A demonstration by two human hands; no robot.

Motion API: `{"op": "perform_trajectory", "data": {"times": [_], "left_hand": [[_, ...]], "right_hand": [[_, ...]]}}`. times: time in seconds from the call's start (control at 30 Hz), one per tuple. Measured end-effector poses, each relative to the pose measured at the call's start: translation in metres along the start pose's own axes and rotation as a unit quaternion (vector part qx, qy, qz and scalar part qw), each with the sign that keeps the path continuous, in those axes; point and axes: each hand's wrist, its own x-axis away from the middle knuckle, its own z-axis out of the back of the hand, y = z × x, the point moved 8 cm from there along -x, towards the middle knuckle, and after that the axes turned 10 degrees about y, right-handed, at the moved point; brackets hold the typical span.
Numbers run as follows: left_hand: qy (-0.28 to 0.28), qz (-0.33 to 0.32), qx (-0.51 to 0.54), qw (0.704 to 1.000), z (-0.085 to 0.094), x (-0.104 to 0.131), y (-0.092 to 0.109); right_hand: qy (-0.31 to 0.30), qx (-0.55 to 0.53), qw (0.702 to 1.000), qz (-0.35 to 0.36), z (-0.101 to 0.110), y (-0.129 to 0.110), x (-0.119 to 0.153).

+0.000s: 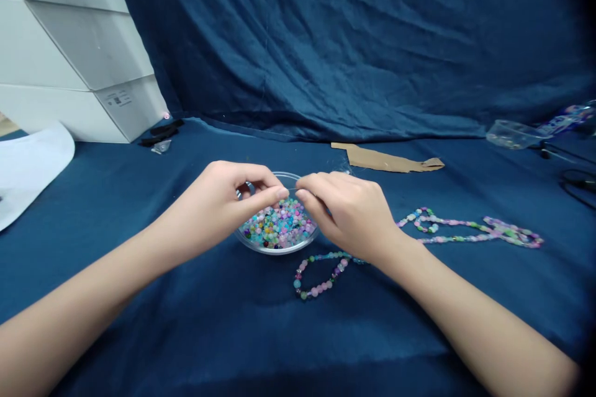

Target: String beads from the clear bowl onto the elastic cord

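Observation:
My left hand (239, 189) and my right hand (349, 205) meet almost fingertip to fingertip over a clear round bowl (278, 252). Small beads (279, 223) in many colours fill its bottom. A thin thread (292, 188) spans the short gap between the two pinches. Both hands are closed; whether a bead sits in the left fingertips is too small to tell. Under my right wrist passes a strung bead strand, its near loop (321, 288) in front of the bowl and its long part (465, 229) lying to the right.
A torn brown cardboard strip (386, 159) lies behind the bowl. Farther right are a clear plastic container (514, 134) and dark cables (580, 183). White boxes (79, 43) are stacked at back left, near a small black item (162, 131). Blue cloth (186, 335) covers the table.

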Motion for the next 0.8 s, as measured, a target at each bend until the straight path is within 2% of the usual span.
{"op": "perform_trajectory", "data": {"times": [0.07,0.13,0.23,0.33,0.53,0.6,0.63,0.7,0.73,0.8], "left_hand": [[0.038,-0.091,-0.067,0.993,0.004,0.002,0.012],[0.052,-0.172,-0.11,0.977,0.004,0.006,0.026],[0.045,-0.235,-0.128,0.963,0.001,0.012,0.039],[0.048,-0.233,-0.137,0.962,0.001,0.014,0.043],[0.074,-0.231,-0.137,0.96,0.004,0.016,0.047],[0.068,-0.236,-0.129,0.961,0.005,0.015,0.047],[0.063,-0.23,-0.126,0.963,0.005,0.013,0.045],[0.027,-0.209,-0.128,0.969,0.001,0.006,0.036],[-0.012,-0.194,-0.133,0.972,-0.005,0.002,0.029],[-0.128,-0.168,-0.142,0.967,-0.024,-0.004,0.015]], "right_hand": [[-0.008,-0.115,0.992,-0.043,0.002,0.002,0.0],[-0.034,-0.249,0.964,-0.087,0.001,0.001,0.0],[-0.056,-0.368,0.918,-0.136,-0.001,0.001,0.0],[-0.045,-0.377,0.912,-0.155,0.001,0.005,-0.001],[0.011,-0.348,0.928,-0.134,0.01,0.012,-0.004],[0.024,-0.372,0.917,-0.14,0.011,0.013,-0.004],[0.027,-0.402,0.902,-0.154,0.011,0.014,-0.004],[0.037,-0.475,0.858,-0.195,0.008,0.018,-0.003],[0.041,-0.507,0.834,-0.216,0.006,0.021,-0.002],[0.036,-0.559,0.789,-0.253,0.001,0.026,-0.001]]}}
